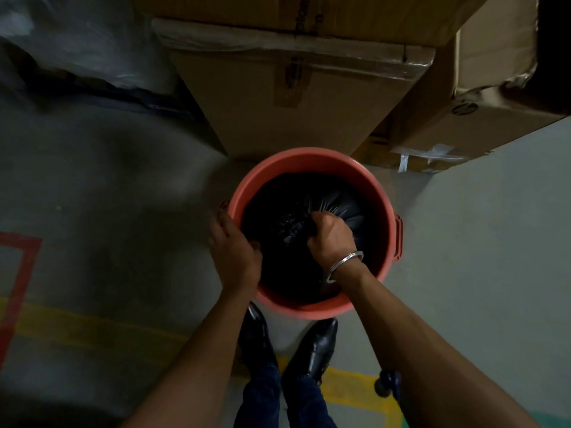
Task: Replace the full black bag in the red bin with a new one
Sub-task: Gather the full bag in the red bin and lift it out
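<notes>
The round red bin (312, 163) stands on the floor directly below me, filled by a full black bag (333, 200). My right hand (332, 236), with a metal bangle on the wrist, is closed around the gathered neck of the bag near the bin's centre. My left hand (233, 245) rests on the bin's left rim, its fingertips curled over the edge and touching the bag's side. No new bag is in view.
Large cardboard boxes (290, 97) stand against the far side of the bin, with another box (482, 112) at the right. Grey plastic sheeting (61, 41) lies far left. My black shoes (315, 344) are just in front of the bin. Yellow and red floor markings (46, 319) run at the left.
</notes>
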The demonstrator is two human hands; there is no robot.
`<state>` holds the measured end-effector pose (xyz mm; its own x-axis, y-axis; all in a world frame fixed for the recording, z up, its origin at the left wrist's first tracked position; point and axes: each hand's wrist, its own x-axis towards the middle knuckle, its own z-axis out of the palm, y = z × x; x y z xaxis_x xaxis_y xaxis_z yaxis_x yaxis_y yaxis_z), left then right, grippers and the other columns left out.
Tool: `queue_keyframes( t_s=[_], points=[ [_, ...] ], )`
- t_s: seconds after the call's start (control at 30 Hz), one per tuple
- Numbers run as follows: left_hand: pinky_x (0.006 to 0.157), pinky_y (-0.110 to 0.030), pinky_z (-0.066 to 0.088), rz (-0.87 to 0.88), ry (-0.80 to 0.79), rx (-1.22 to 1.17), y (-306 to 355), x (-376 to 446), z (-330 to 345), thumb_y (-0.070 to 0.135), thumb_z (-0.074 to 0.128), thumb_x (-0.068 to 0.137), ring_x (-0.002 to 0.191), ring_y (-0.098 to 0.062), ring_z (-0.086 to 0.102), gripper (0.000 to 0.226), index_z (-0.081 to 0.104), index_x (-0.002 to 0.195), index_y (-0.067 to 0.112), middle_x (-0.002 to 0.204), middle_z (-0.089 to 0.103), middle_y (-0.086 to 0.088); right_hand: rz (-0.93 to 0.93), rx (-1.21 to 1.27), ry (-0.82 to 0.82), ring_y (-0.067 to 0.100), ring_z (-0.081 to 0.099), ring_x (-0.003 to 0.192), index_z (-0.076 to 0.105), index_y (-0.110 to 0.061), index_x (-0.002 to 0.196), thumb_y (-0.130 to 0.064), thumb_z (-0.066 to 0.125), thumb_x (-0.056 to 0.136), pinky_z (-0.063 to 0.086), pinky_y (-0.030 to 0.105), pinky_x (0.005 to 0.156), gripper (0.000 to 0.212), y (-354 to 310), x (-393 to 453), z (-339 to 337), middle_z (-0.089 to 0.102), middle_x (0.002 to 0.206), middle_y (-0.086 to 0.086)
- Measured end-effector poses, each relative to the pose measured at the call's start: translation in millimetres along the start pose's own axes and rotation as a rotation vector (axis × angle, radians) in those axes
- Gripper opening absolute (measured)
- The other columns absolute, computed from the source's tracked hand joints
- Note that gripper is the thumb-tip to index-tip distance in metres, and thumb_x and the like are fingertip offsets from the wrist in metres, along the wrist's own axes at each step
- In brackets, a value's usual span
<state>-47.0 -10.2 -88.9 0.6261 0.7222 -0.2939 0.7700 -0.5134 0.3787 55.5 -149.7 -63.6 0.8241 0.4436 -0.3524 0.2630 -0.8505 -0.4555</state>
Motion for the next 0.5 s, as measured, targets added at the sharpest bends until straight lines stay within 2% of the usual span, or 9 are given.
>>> queue_keyframes(
  t_s=[0.1,0.17,0.3,0.4,0.5],
  points=[
    [0.095,-0.042,0.043,-0.373,-0.110,-0.189,-6,10,-5,0.017,0.068,0.081,0.121,-0.043,0.051,0.072,0.034,0.141,0.000,0.137,0.047,-0.025,0.012,0.005,0.024,0.044,0.062,0.089,0.064,-0.001,0.094,-0.004,0.059,0.071,0.047,0.043,0.067,0.024,-1,0,2,0.067,0.095,0.021],
    [0.090,-0.039,0.046,-0.507,-0.214,-0.261,-14,8,-5,0.019,0.068,0.080,0.116,-0.040,0.057,0.063,0.042,0.136,0.005,0.130,0.056,-0.022,0.026,0.014,0.041,0.044,0.062,0.087,0.063,-0.002,0.091,-0.003,0.058,0.072,0.046,0.043,0.065,0.020,-3,0,4,0.067,0.093,0.022],
    [0.097,-0.036,0.046,-0.561,-0.307,-0.384,-27,-8,8,0.018,0.065,0.083,0.117,-0.035,0.058,0.054,0.050,0.134,0.012,0.129,0.060,-0.016,0.059,0.044,0.023,0.047,0.061,0.089,0.060,0.000,0.092,-0.002,0.054,0.074,0.043,0.045,0.067,0.019,-8,-1,4,0.067,0.094,0.026],
    [0.100,-0.032,0.042,-0.588,-0.226,-0.454,-24,-18,15,0.006,0.058,0.085,0.120,-0.033,0.056,0.047,0.057,0.131,0.011,0.130,0.061,-0.016,0.065,0.063,-0.010,0.047,0.060,0.093,0.058,0.001,0.096,-0.005,0.052,0.077,0.042,0.044,0.070,0.021,-7,-3,4,0.066,0.098,0.028],
    [0.096,-0.027,0.040,-0.658,-0.118,-0.588,-18,-23,21,0.002,0.058,0.085,0.120,-0.032,0.056,0.046,0.058,0.130,0.013,0.128,0.062,-0.013,0.055,0.071,-0.042,0.048,0.059,0.095,0.056,0.000,0.097,-0.013,0.046,0.078,0.041,0.045,0.072,0.025,-6,-6,3,0.066,0.099,0.029]
  ],
)
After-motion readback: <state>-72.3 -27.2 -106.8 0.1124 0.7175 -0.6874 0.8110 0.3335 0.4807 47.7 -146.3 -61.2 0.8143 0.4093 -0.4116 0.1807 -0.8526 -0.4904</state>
